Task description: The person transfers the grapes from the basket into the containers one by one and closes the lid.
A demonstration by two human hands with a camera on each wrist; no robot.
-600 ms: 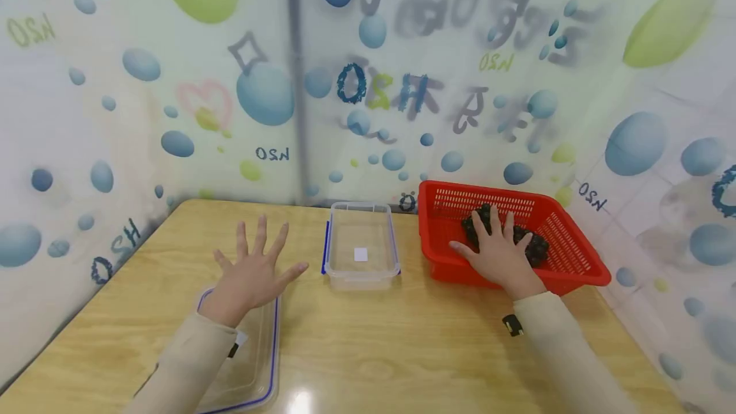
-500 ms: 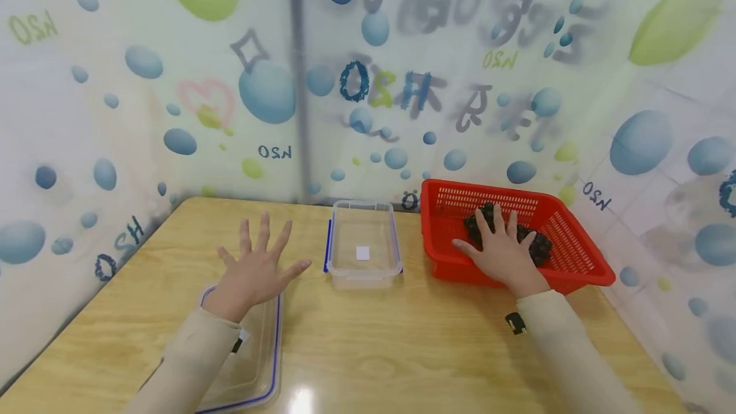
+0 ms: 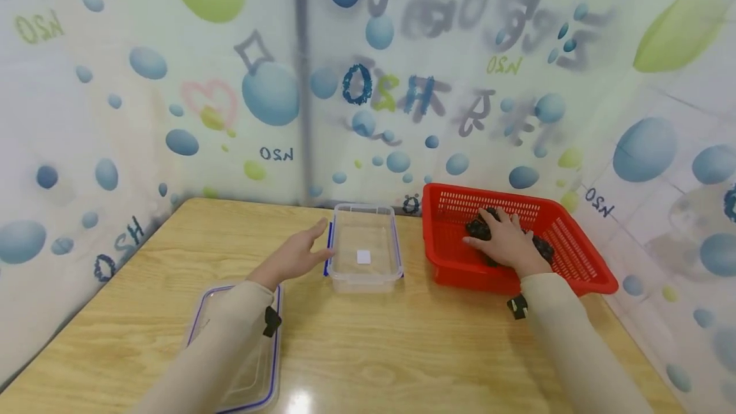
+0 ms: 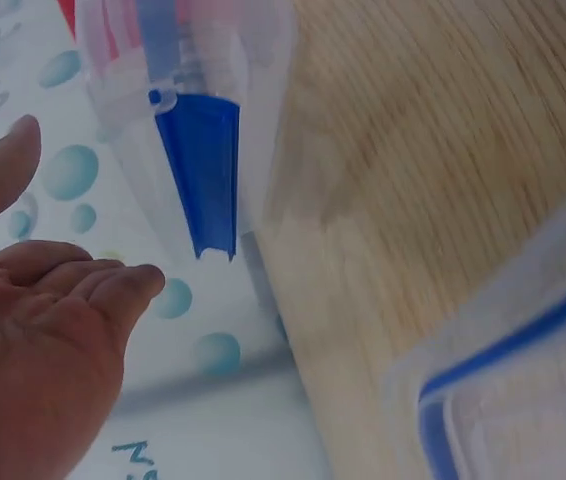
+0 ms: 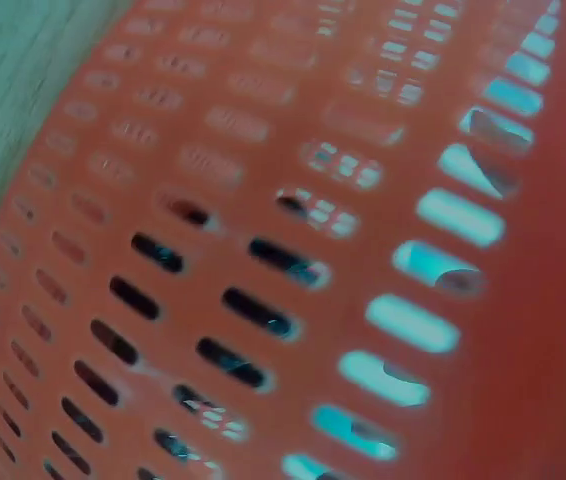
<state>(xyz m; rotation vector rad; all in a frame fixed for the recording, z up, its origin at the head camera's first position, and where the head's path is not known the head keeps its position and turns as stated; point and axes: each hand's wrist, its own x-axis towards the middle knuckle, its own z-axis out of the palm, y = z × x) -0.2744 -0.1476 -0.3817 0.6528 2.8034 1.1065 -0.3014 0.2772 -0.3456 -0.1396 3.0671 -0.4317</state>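
Observation:
In the head view, my left hand (image 3: 293,255) is at the left side of a clear plastic container (image 3: 363,240), thumb and fingers apart, holding nothing. The left wrist view has a blue latch flap (image 4: 206,170) hanging from the container's side, just beyond my fingertips. My right hand (image 3: 508,243) reaches into a red plastic basket (image 3: 466,276). Its fingers and thumb curl over a dark, lumpy thing (image 3: 478,229), whose kind I cannot tell. Another dark lump (image 3: 543,249) shows right of the hand. Only the slotted basket wall (image 5: 213,230) fills the right wrist view, hiding the hand.
A clear lid (image 3: 247,363) with a blue seal lies at the front left of the wooden table (image 3: 402,350), partly under my left sleeve. A patterned curtain (image 3: 368,82) rises behind the table's back edge. The basket stands right of the container.
My left hand has moved right, from above the lid to the container's side, turning from palm down to sideways. My right hand's spread fingers have bent down onto the dark lumpy thing.

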